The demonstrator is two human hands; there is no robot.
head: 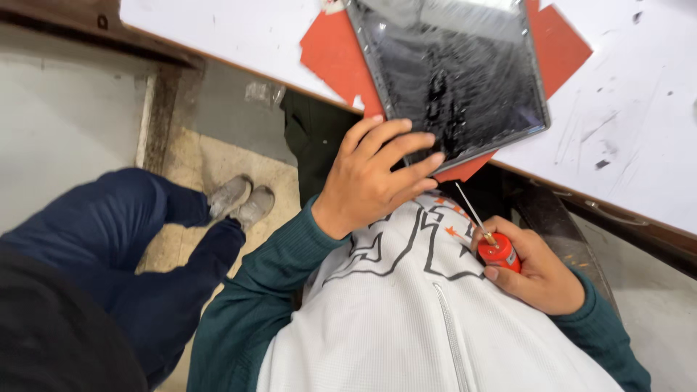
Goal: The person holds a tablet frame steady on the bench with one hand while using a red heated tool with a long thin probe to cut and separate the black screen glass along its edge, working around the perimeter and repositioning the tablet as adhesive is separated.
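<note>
So the white table (639, 123) is taking up the whole top right of the frame, running diagonally, with an orange mat (330, 54) lying on it up top center. The tablet (454, 72), dark glass and pretty scuffed looking, is sitting on that mat with its near corner hanging over the table edge, long axis running from the top of the frame down toward the middle. The left hand (370, 181) is reaching up from frame center, fingers spread and resting flat over that lower corner of the glass, so it's the hand actually touching the tablet. The right hand (541, 272) is hanging back lower right against the white vest, wrapped around a small red can (501, 252), whose thin straw (472, 210) is pointing up and left at the tablet corner, near it but not touching. Someone else's dark blue legs and grey shoes (243, 199) are standing on the tan floor (218, 156) at left.
</note>
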